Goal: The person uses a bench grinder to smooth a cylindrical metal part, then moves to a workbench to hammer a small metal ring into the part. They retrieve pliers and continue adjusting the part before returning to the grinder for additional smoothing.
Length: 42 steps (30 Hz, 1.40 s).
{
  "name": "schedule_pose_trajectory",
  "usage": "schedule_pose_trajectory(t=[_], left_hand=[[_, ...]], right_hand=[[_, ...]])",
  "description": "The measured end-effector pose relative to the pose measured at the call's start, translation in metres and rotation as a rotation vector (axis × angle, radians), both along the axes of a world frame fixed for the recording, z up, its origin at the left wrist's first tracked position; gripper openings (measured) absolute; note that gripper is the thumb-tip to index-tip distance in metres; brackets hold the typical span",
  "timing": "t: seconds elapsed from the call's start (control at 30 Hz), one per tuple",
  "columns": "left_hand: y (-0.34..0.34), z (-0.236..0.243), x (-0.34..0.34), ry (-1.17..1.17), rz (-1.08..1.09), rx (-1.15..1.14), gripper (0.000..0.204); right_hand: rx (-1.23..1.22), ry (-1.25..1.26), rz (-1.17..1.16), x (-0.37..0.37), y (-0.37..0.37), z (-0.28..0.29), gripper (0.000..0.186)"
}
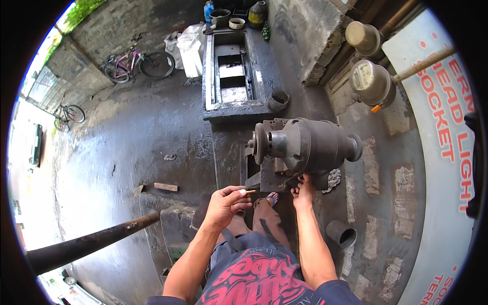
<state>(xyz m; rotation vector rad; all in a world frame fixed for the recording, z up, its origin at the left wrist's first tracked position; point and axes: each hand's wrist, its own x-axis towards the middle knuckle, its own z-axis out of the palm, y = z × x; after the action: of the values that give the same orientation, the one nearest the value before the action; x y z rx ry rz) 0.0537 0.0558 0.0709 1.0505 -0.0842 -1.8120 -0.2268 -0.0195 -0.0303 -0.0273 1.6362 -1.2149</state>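
In front of me stands a grey bench grinder (317, 145), its round motor body lying sideways on a dark metal stand (274, 180). A wheel (261, 144) sits at its left end, and a smaller round end shows at the right. My left hand (227, 206) pinches a short, thin, orange-brown rod (250, 191) between thumb and fingers, just left of the stand. My right hand (303, 192) reaches to the underside of the motor, near the stand's right part. Its fingers are curled, and what they grip, if anything, is hidden.
Beyond the grinder is a black-edged concrete basin (208, 109) with a dark bucket (278, 100) beside it. A dark pole (96, 243) juts in from the left. A grey pipe piece (341, 234) lies right of my forearm. Electric meters (372, 83) and a printed signboard (432, 127) stand right.
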Motion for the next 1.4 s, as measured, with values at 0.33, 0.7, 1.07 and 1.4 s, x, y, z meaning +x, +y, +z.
schedule_pose_trajectory(t=[0.33,0.7,1.07,1.4], left_hand=[[-0.034,-0.022,-0.031,-0.156,0.104,-0.008,0.023],[-0.061,-0.026,-0.031,-0.217,0.139,-0.025,0.022],[-0.067,-0.032,-0.038,-0.155,0.207,-0.033,0.021],[-0.063,-0.029,-0.045,-0.311,0.233,-0.124,0.018]], right_hand=[[-0.285,-0.127,0.637,0.095,0.022,0.092,0.02],[-0.153,-0.324,0.482,0.114,-0.002,0.084,0.015],[-0.182,-0.21,0.419,0.118,-0.008,0.077,0.012],[-0.195,-0.217,0.397,0.118,-0.007,0.076,0.013]])
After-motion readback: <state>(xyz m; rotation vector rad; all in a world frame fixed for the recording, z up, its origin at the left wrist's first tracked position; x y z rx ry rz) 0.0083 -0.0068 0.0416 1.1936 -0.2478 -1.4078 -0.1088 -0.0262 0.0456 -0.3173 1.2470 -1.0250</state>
